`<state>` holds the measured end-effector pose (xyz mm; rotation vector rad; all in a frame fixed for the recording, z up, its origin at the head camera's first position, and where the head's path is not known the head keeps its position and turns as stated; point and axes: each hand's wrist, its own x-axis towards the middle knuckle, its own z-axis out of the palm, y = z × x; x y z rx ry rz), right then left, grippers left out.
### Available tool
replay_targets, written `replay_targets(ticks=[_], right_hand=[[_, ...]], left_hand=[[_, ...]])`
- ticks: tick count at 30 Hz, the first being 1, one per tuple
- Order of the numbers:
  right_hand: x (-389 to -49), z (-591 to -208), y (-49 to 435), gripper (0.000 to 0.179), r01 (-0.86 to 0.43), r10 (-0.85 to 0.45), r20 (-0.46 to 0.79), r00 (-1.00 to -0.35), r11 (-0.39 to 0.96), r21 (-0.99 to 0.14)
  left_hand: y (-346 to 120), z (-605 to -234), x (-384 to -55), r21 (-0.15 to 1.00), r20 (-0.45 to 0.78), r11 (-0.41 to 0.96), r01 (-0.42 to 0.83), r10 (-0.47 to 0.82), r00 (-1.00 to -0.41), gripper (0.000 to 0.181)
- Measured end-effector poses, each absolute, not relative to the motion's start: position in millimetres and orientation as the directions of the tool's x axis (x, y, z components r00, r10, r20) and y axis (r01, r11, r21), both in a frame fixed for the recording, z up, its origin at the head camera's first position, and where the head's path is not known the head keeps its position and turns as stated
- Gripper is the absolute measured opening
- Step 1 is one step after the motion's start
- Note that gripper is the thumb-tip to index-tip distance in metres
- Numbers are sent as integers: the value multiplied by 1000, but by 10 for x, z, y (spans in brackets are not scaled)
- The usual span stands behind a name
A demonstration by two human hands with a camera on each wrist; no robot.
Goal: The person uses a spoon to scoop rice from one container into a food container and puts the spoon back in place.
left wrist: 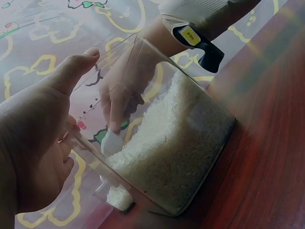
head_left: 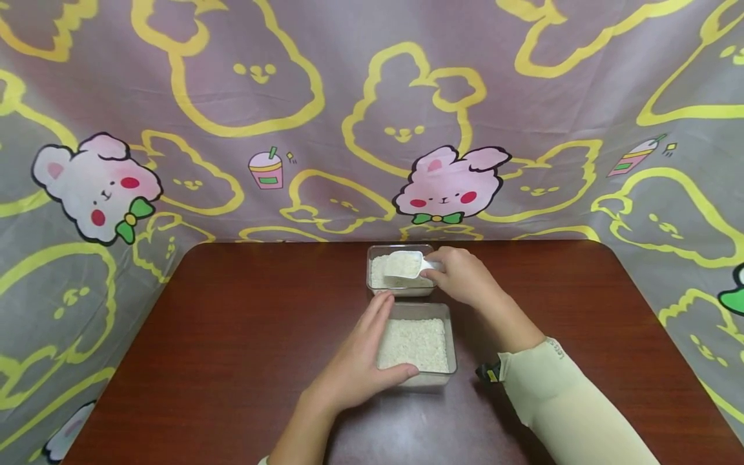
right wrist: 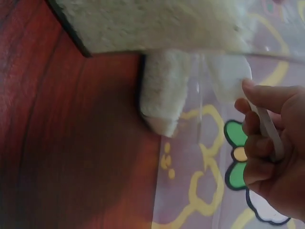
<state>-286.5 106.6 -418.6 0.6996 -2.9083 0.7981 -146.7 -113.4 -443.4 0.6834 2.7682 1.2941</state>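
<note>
A white scoop (head_left: 405, 264) heaped with rice is held by its handle in my right hand (head_left: 462, 274). The scoop is over the far clear container (head_left: 401, 292), which has rice in it. Its handle (right wrist: 269, 131) runs between thumb and curled fingers in the right wrist view. The near clear container (head_left: 452, 345) holds a larger bed of rice (left wrist: 162, 138), sloping up to one side in the left wrist view. My left hand (head_left: 357, 365) rests along this container's left side, fingers extended toward its back left corner and thumb at the front rim.
Both containers stand one behind the other on a dark red-brown wooden table (head_left: 250, 336), the far one close to the back edge. A cartoon-print cloth (head_left: 343, 148) hangs behind and beside the table. A black device (left wrist: 200, 45) is strapped at the right wrist.
</note>
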Motion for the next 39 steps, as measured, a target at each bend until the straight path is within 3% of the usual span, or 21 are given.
replay_targets(ticks=[7, 20, 31, 39], right_hand=[[-2816, -4182, 938, 35, -461, -421, 187, -887, 824, -330], [-2753, -4027, 1035, 26, -498, -458, 241, -856, 856, -140], [-2733, -3937, 1136, 13, -554, -550, 367, -750, 826, 104], [-2693, -3921, 1215, 13, -543, -544, 424, -725, 829, 134]], left_hand=[[-1131, -4438, -1463, 732, 170, 566, 380, 388, -906, 108], [-1124, -4436, -1462, 737, 160, 566, 369, 384, -909, 108], [-1135, -4425, -1457, 733, 155, 575, 363, 378, -913, 108], [-1126, -4426, -1455, 730, 153, 580, 361, 376, -914, 107]])
